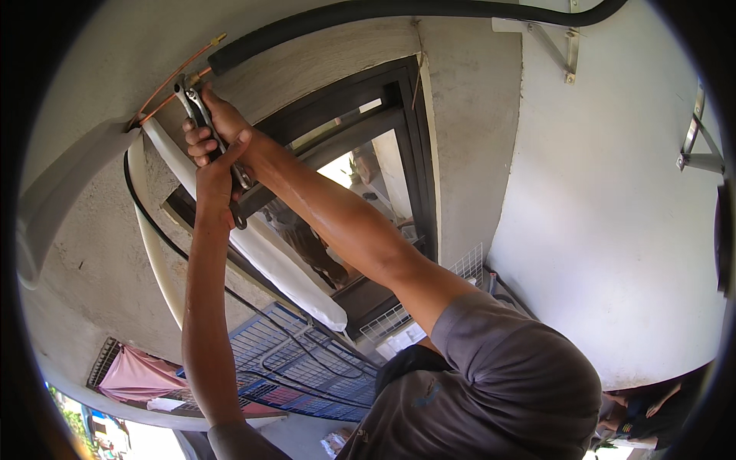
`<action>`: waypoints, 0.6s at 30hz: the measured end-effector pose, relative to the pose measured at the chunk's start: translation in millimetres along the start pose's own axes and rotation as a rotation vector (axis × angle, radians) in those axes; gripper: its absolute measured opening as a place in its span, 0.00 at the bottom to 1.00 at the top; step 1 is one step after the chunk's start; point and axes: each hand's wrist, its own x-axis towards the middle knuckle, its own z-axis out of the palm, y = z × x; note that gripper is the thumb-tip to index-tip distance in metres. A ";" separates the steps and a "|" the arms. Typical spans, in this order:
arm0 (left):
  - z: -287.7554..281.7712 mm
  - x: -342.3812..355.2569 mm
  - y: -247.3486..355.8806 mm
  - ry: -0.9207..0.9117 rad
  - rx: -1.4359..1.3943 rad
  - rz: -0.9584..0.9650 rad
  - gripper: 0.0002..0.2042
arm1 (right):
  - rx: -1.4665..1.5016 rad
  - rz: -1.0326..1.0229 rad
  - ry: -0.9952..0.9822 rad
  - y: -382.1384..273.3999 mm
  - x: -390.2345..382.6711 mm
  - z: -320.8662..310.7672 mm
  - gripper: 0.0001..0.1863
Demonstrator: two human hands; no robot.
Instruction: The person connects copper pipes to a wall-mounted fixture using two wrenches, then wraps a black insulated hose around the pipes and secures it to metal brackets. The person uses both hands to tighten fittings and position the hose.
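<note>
Left hand (215, 178) and right hand (224, 116) both closed; I gripped two wrenches (205, 116) between them, heads at the copper joint (202, 73) beside one black-insulated pipe (345, 17). Copper tubes (159, 109) counted: two.

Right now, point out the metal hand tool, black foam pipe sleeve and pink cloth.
Metal hand tool (205, 116): head view, upper silver shaft.
Black foam pipe sleeve (368, 12): head view, middle stretch.
Pink cloth (139, 374): head view, middle of the fabric.
</note>
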 end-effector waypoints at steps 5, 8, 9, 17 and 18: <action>-4.1 3.9 -9.5 -0.005 -0.072 -0.034 0.30 | 0.001 0.003 -0.002 -0.7 -0.8 -5.1 0.45; -8.4 4.9 -7.7 -0.027 -0.030 -0.088 0.27 | -0.019 0.005 0.041 -3.1 -2.7 -1.9 0.46; -8.1 4.5 -6.8 -0.025 -0.066 -0.097 0.27 | -0.056 0.005 0.057 -3.6 -4.1 0.0 0.45; -9.6 -8.5 -1.7 -0.039 -0.139 0.022 0.35 | -0.580 -0.208 0.339 -8.6 -37.7 26.4 0.32; -11.9 -9.5 -2.2 -0.052 -0.124 0.000 0.36 | -0.649 -0.225 0.337 -8.2 -42.8 27.9 0.29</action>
